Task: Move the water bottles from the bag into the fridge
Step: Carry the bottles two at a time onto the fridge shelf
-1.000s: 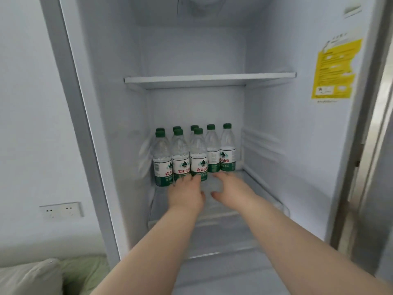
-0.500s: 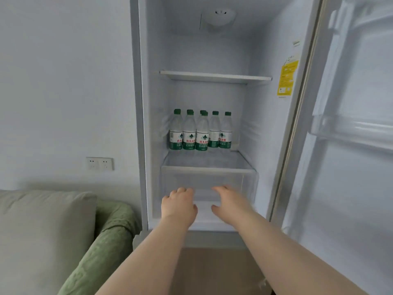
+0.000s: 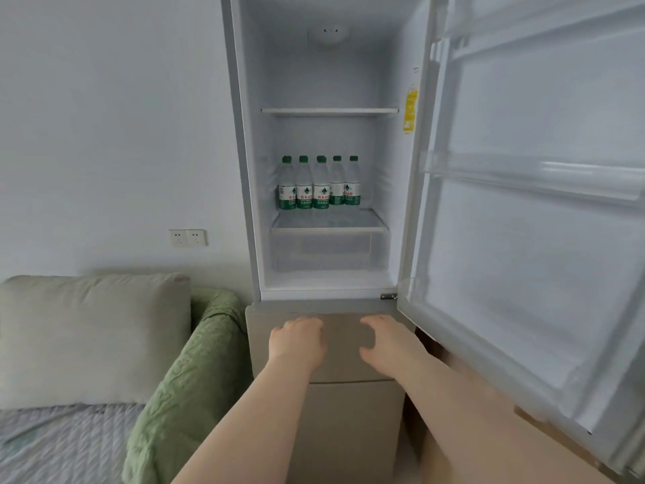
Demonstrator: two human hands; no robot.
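- The fridge (image 3: 328, 64) stands open, its door (image 3: 523, 239) swung out to the right.
- A beige cushion (image 3: 94, 337) and a green blanket (image 3: 188, 379) lie to its left.
- The water bottles (image 3: 319, 185) stand upright in a tight cluster at the back of the lower shelf; five caps show, perhaps more behind.
- The left hand (image 3: 296, 338) and right hand (image 3: 384, 340) hover side by side before the closed lower compartment, fingers loosely curled, holding nothing.

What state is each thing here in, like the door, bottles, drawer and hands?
Fridge door, wide open.
Water bottles, upright and capped on the lower shelf.
Clear drawer, pushed in.
Lower door, closed.
Left hand, loosely curled, holding nothing.
Right hand, relaxed, holding nothing.
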